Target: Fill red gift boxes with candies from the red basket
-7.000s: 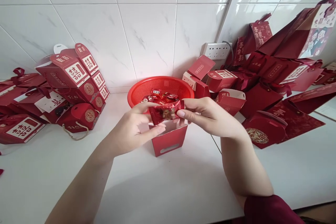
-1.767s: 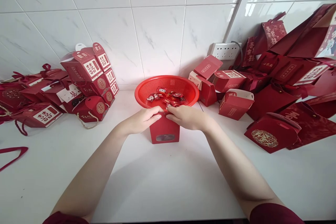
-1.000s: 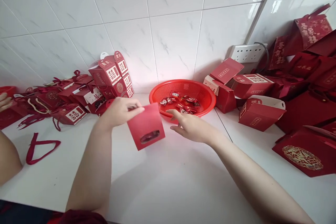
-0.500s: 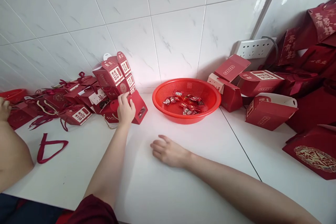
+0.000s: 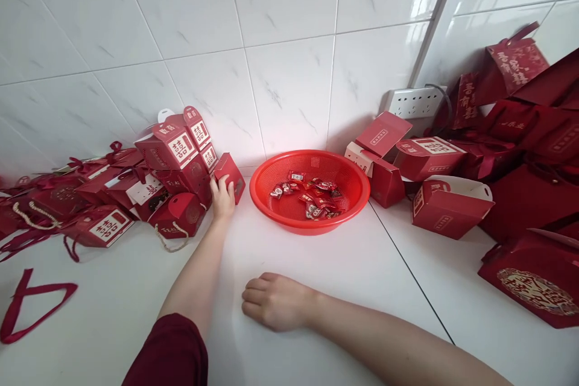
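Note:
My left hand (image 5: 222,198) has its fingers around a small red box (image 5: 230,174), which stands between the stacked boxes and the basket. My right hand (image 5: 278,301) rests on the white table in front of the basket, its fingers curled in and nothing seen in them. The red plastic basket (image 5: 309,226) holds several red-wrapped candies (image 5: 319,199). Left of my left hand, red boxes with white double-happiness labels (image 5: 169,148) are stacked, and a red box with a rope handle (image 5: 178,215) lies before them.
More red boxes and ribbons (image 5: 97,226) spread along the left. A loose red ribbon loop (image 5: 40,292) lies front left. Open red boxes (image 5: 452,208) and larger bags (image 5: 534,277) crowd the right. A white power strip (image 5: 414,102) sits by the tiled wall (image 5: 289,90).
The view has shifted left to right, and the other person's arm at the left is gone from it. My left hand and the small box are now apart from the stack. My right fingers are more curled.

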A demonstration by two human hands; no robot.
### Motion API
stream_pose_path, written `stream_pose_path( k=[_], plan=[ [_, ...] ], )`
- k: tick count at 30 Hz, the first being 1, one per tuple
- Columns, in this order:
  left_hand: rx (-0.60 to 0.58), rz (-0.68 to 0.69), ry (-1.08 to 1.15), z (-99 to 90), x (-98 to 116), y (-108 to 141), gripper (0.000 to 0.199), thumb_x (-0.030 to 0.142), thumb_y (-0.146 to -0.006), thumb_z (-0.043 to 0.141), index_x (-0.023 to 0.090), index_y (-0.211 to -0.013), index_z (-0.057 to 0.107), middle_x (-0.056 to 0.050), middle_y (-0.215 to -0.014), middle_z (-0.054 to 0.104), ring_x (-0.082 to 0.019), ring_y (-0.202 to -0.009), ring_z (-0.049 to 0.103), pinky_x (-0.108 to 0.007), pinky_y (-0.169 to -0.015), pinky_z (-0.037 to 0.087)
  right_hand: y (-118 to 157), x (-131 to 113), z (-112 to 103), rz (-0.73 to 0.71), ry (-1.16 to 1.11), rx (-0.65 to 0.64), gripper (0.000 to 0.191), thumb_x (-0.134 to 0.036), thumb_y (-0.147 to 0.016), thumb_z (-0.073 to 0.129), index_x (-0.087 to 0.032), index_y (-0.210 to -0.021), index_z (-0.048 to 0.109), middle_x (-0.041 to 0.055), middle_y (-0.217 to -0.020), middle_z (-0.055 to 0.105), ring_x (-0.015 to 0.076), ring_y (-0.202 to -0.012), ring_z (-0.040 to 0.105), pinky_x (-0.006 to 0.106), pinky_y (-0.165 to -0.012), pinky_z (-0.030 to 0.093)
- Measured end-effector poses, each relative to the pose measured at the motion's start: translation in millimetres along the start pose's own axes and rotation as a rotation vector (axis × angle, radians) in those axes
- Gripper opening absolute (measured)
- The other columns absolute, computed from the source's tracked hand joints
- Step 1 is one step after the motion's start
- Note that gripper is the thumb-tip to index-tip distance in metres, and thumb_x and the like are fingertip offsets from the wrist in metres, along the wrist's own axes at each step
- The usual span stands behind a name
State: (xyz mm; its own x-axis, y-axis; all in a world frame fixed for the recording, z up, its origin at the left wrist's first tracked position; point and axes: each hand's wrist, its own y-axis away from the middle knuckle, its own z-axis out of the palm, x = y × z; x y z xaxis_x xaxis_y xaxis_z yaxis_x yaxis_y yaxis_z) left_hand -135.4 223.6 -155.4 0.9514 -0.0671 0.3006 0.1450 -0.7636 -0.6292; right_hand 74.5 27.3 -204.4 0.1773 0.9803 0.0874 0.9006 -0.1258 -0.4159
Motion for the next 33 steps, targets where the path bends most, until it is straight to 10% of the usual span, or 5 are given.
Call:
stream_pose_path(
  k=[7, 14, 26, 33],
  plan=[
    [-0.283, -0.101, -0.268, -2.1, -8, -28, 0.068, 0.035, -0.090, 0.060, 0.020, -0.151, 0.033, -0.026, -0.139, 0.039, -0.042, -0.125, 0.049, -0.054, -0.097, 0.044, 0, 6, 4, 0.020, -0.077, -0.022, 0.016, -0.022, -0.098, 0.043, -0.017, -0.094, 0.058, 0.0057, -0.103, 0.063, 0.0179, -0.093, 0.052, 0.030, -0.076, 0.040],
    [-0.508, -0.173, -0.422, 3.3, -13, -49, 0.039, 0.035, -0.095, 0.058, 0.016, -0.129, 0.054, -0.011, -0.125, 0.059, -0.023, -0.107, 0.061, -0.045, -0.090, 0.054, 1, 7, 4, 0.034, -0.091, -0.014, 0.018, -0.022, -0.099, 0.042, -0.017, -0.095, 0.059, 0.0057, -0.106, 0.065, 0.0179, -0.096, 0.053, 0.030, -0.078, 0.040],
    [-0.584, -0.168, -0.411, 1.8, -8, -27, 0.041, 0.035, -0.095, 0.058, 0.016, -0.131, 0.053, -0.012, -0.129, 0.057, -0.024, -0.110, 0.060, -0.046, -0.091, 0.053, -1, 9, 3, 0.041, -0.086, -0.035, 0.017, -0.024, -0.099, 0.045, -0.017, -0.097, 0.060, 0.0061, -0.112, 0.065, 0.0178, -0.097, 0.053, 0.031, -0.078, 0.043],
    [-0.626, -0.031, -0.334, -43.0, 33, -10, 0.046, 0.036, -0.094, 0.054, 0.019, -0.136, 0.053, -0.016, -0.133, 0.058, -0.033, -0.116, 0.060, -0.050, -0.093, 0.050, -2, 9, -6, 0.090, -0.175, -0.060, 0.019, -0.025, -0.098, 0.046, -0.018, -0.104, 0.061, 0.0074, -0.121, 0.065, 0.0185, -0.106, 0.055, 0.033, -0.084, 0.045]
  ],
)
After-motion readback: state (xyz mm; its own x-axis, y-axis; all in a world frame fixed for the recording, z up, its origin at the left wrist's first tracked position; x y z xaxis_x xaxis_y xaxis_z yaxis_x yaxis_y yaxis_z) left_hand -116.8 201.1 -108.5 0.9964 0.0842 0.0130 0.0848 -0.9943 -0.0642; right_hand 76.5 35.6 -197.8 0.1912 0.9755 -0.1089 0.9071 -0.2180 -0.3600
